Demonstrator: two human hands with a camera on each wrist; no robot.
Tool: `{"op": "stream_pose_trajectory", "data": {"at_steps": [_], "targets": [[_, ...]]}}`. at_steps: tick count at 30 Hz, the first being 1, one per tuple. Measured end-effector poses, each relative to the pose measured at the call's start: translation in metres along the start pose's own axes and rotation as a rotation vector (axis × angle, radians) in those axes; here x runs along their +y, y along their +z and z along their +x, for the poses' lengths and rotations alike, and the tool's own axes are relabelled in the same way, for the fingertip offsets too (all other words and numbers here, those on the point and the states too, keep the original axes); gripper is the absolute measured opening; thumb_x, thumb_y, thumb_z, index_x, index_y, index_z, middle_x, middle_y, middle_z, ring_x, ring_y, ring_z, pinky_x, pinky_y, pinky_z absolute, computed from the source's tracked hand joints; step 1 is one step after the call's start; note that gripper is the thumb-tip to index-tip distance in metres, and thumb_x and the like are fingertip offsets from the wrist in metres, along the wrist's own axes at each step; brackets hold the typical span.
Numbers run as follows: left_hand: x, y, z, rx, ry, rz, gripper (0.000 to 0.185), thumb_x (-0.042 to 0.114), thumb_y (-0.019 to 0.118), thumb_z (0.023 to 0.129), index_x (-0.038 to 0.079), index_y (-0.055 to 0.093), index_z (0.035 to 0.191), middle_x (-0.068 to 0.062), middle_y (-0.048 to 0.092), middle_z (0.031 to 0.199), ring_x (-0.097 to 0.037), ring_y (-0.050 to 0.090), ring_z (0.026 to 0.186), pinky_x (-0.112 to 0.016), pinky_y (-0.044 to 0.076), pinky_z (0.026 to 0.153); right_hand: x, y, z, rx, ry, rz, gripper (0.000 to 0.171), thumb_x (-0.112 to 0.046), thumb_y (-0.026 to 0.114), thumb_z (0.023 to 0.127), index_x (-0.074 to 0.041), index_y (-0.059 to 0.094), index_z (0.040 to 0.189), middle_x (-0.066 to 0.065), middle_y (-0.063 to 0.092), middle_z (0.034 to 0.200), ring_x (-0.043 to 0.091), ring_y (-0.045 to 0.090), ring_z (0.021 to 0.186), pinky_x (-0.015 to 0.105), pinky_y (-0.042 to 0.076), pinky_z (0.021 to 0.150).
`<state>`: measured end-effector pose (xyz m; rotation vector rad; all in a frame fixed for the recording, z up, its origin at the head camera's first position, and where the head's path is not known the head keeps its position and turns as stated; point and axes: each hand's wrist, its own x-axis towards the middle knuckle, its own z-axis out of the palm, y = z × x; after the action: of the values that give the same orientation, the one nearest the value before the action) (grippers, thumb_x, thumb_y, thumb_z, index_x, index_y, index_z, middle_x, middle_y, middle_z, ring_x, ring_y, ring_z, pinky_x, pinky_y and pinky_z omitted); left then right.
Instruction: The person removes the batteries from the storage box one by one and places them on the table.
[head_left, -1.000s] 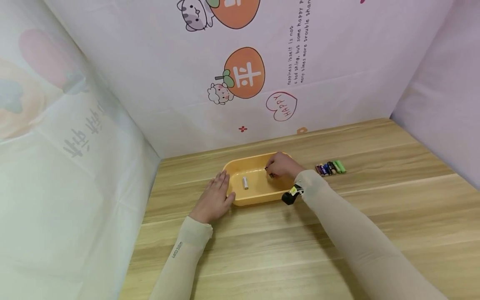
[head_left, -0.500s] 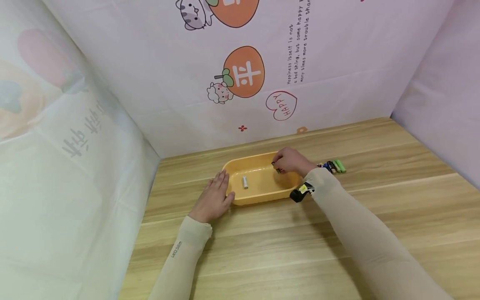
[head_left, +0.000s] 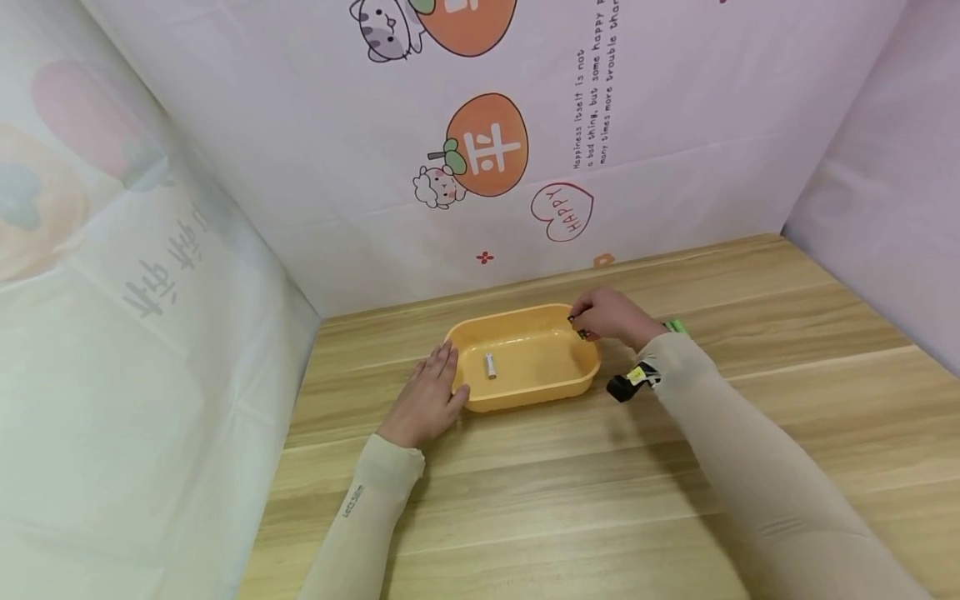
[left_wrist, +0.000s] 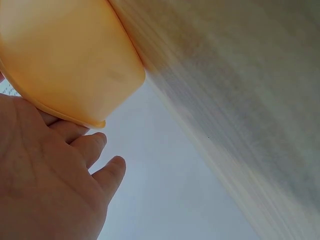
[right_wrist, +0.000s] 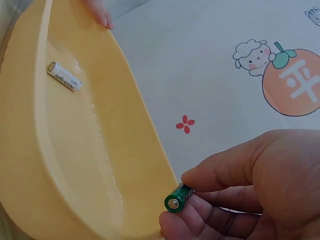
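My right hand (head_left: 617,317) pinches a green battery (right_wrist: 178,197) between thumb and fingers, over the right end of a yellow plastic tray (head_left: 525,392). In the right wrist view the battery's metal tip faces the camera. A white battery (head_left: 491,366) lies on the tray floor towards the left. My left hand (head_left: 426,396) rests on the tray's left rim, fingers extended; in the left wrist view the fingertips reach behind the tray's lip. Beyond the right wrist a bright green battery (head_left: 677,326) shows from a row on the table, mostly covered by the arm.
The wood-grain table (head_left: 525,500) runs up to a printed cloth wall (head_left: 375,225) behind the tray. Another cloth wall (head_left: 150,417) stands close to the left arm. A black wrist camera (head_left: 630,383) hangs from the right wrist near the tray's corner.
My right hand has moved right and slightly up from inside the tray to its right end, carrying the battery. Its arm now covers most of the battery row. The left hand has stayed put.
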<state>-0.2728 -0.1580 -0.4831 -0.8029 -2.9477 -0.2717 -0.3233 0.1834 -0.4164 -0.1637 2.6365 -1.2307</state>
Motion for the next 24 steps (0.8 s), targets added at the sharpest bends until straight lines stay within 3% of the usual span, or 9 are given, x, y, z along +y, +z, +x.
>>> {"op": "stream_pose_trajectory", "data": {"at_steps": [6,12,24], "targets": [[-0.001,-0.001,-0.002,-0.004,-0.005,-0.007,0.066,0.038,0.039,0.103,-0.001,0.020,0.153,-0.011,0.010,0.161,-0.027,0.011,0.147,-0.045,0.012,0.117,0.010,-0.008,0.000,0.020,0.014,0.001,0.027,-0.009,0.061,0.091,0.006,0.065,0.113,0.016,0.065,0.102,0.023,0.064,0.083,0.043,0.056,0.079],[0.000,-0.002,-0.002,-0.023,-0.014,-0.010,0.066,0.040,0.038,0.104,0.001,0.018,0.154,-0.010,0.008,0.162,-0.025,0.009,0.147,-0.045,0.012,0.117,0.023,-0.017,0.000,0.033,-0.008,-0.043,0.025,-0.010,0.062,0.091,0.006,0.067,0.110,0.016,0.066,0.101,0.023,0.064,0.080,0.043,0.056,0.077],[-0.001,0.000,-0.001,-0.010,-0.001,-0.013,0.066,0.039,0.038,0.104,0.001,0.019,0.154,-0.010,0.008,0.161,-0.027,0.011,0.147,-0.046,0.013,0.116,0.049,-0.038,-0.010,0.046,0.033,-0.064,0.034,-0.012,0.060,0.092,0.008,0.062,0.119,0.020,0.065,0.104,0.028,0.066,0.082,0.047,0.055,0.075]]}}
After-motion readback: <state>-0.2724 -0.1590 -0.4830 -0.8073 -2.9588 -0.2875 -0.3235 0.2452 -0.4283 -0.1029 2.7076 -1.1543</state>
